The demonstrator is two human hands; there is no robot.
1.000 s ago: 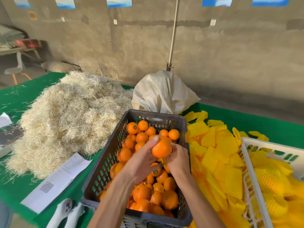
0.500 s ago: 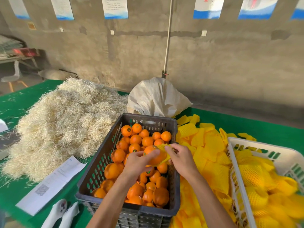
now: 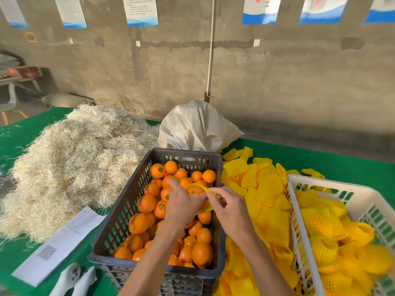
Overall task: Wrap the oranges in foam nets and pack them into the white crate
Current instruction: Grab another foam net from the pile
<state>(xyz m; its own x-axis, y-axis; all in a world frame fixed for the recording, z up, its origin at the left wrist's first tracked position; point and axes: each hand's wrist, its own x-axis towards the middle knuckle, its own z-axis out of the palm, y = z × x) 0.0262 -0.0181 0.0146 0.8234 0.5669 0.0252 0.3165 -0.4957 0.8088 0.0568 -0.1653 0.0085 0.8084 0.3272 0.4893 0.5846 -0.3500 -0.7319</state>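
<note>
Holding netted orange (image 3: 194,190) w/ both hands; sticker text illegible.

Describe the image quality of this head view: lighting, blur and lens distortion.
Head view: soft, even daylight with no harsh glare; the wide-angle lens bows the wall posters and splays the white crate outward; the frame's lower right corner smears with blur, while the dark crate, the left hand and the right hand at centre stay fairly sharp.
</note>
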